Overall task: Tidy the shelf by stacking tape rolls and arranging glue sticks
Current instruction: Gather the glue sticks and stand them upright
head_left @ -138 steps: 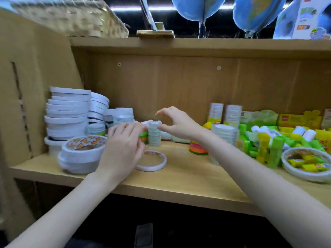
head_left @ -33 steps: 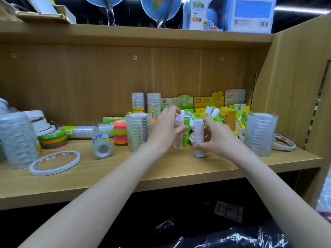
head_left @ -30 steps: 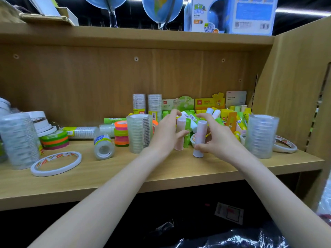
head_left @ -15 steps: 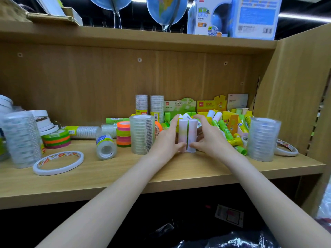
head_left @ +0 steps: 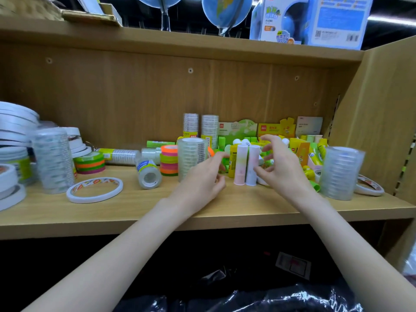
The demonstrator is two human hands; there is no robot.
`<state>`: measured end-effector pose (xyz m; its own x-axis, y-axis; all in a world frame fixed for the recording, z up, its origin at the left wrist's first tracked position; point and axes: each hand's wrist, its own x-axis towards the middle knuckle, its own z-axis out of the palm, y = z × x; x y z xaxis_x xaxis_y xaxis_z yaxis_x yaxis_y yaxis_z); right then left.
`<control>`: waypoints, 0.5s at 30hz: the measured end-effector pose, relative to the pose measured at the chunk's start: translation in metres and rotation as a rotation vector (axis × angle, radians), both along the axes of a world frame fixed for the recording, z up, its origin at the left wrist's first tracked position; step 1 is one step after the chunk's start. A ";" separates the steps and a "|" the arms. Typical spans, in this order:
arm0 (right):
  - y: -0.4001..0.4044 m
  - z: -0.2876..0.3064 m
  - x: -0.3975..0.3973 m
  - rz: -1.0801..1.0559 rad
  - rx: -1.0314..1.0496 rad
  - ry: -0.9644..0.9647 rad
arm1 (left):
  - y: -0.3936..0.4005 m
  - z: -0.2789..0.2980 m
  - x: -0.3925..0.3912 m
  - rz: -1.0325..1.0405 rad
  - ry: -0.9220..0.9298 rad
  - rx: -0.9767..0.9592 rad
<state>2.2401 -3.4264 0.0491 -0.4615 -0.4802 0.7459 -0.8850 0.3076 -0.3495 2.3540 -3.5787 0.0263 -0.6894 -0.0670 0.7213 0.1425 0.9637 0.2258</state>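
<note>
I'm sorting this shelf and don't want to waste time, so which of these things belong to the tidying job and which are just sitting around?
Part of the job:
- two pale glue sticks standing upright side by side
- jumbled glue stick pile
- clear tape stack
- neon tape stack
- flat white tape ring
- tape roll on its side

Just lying about:
- globes on the upper shelf
- globe box

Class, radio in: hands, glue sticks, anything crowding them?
Left hand, right hand: open, off. Two pastel glue sticks upright, side by side. Loose glue sticks piled behind.
</note>
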 end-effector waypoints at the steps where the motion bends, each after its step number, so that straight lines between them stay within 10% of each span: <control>1: -0.001 0.004 0.007 0.025 -0.022 0.028 | -0.002 0.000 0.008 0.009 0.059 -0.034; 8: -0.064 0.023 0.074 0.402 -0.101 0.062 | -0.059 0.005 0.092 0.266 0.223 -0.037; 15: -0.206 0.042 0.116 0.511 0.362 0.073 | -0.126 -0.006 0.165 0.584 0.153 -0.196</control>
<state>2.3557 -3.6320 0.0911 -0.0612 -0.8545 0.5158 -0.9692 -0.0727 -0.2355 2.5192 -3.7047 0.0202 -0.4674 -0.2581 0.8455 -0.4030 0.9135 0.0561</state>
